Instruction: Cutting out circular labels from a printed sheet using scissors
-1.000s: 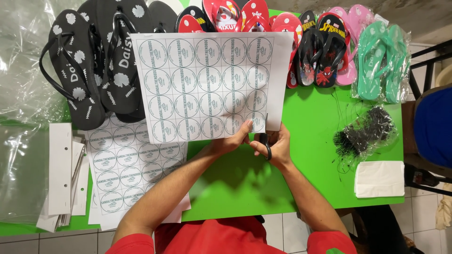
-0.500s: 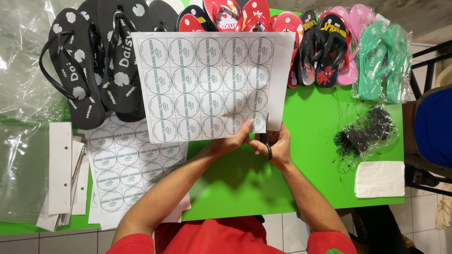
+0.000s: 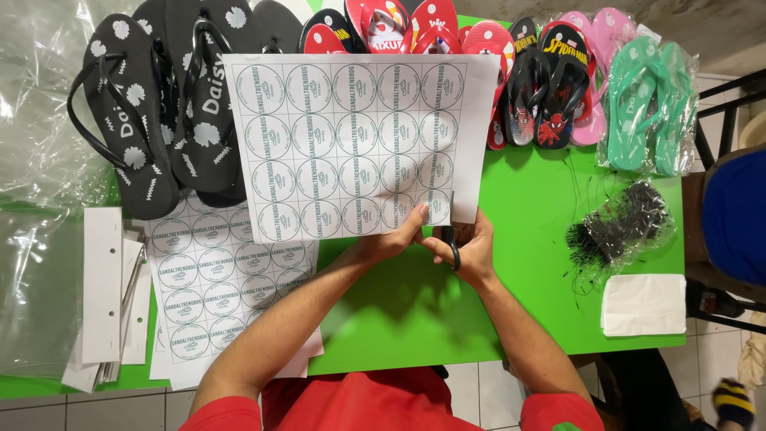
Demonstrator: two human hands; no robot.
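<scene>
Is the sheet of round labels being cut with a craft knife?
No, the right hand works black-handled scissors at the sheet's lower edge.

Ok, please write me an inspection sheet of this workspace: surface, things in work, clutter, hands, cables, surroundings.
Surface: green table, crowded along the far edge.
Job's things: white sheet of round labels held up over the table; scissors cutting into its lower edge.
Clutter: more label sheets, white card strips, black flip-flops, red, pink and green pairs, bag of black ties, white paper stack.
Grippers: left hand pinches the sheet's lower edge; right hand works the scissors.
Cables: nothing seen.
Surroundings: clear plastic bags at left, tiled floor, blue object at right.
</scene>
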